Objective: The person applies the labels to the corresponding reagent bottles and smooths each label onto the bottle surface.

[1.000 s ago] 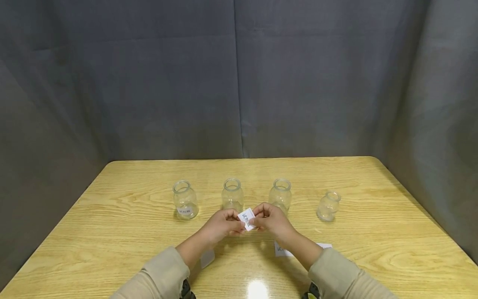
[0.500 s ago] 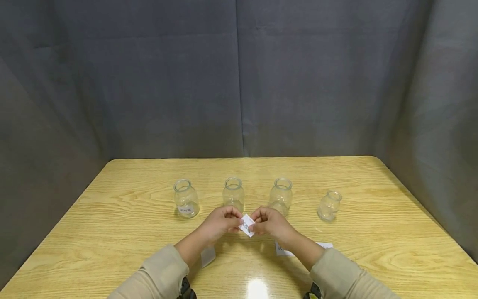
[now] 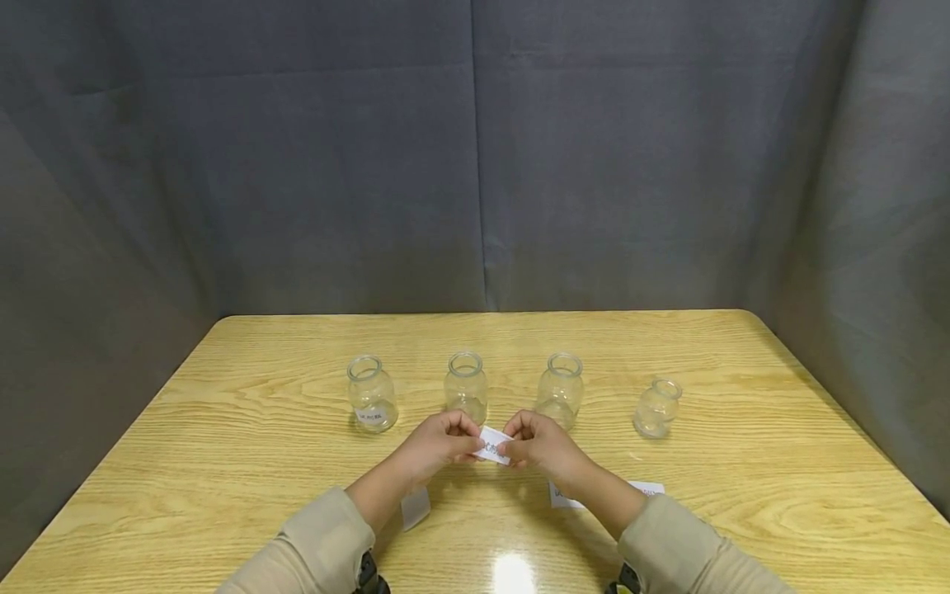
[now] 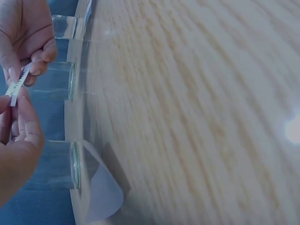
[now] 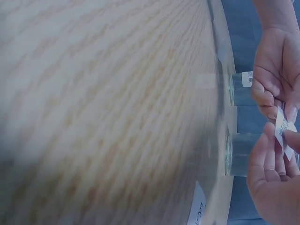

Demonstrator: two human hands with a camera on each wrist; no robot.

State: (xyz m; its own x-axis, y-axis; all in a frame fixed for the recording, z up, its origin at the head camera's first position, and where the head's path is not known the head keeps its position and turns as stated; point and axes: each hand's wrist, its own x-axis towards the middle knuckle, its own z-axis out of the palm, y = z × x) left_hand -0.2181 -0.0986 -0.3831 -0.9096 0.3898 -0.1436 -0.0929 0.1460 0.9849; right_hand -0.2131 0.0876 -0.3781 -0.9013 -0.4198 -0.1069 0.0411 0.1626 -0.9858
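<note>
A small white label (image 3: pixel 491 445) with dark writing is pinched between both hands above the middle of the table. My left hand (image 3: pixel 436 445) holds its left edge with thumb and fingers. From the other side, my right hand (image 3: pixel 547 447) pinches the right edge, its thumb covering part of the writing. In the left wrist view the label (image 4: pixel 19 86) appears nearly edge-on between the fingertips. Behind the hands stand two clear glass jars, one (image 3: pixel 466 384) at centre and one (image 3: pixel 561 384) to its right, their lower parts partly hidden.
A glass jar (image 3: pixel 373 394) with a white label on its side stands at left. A smaller jar (image 3: pixel 656 408) is at right. White labelled paper (image 3: pixel 566 497) lies partly under my right forearm. A curled white piece (image 3: pixel 416 506) lies beside the left forearm.
The label has turned between my fingers, from steeply tilted to nearly level, its writing now running across. Both hands have stayed almost in place.
</note>
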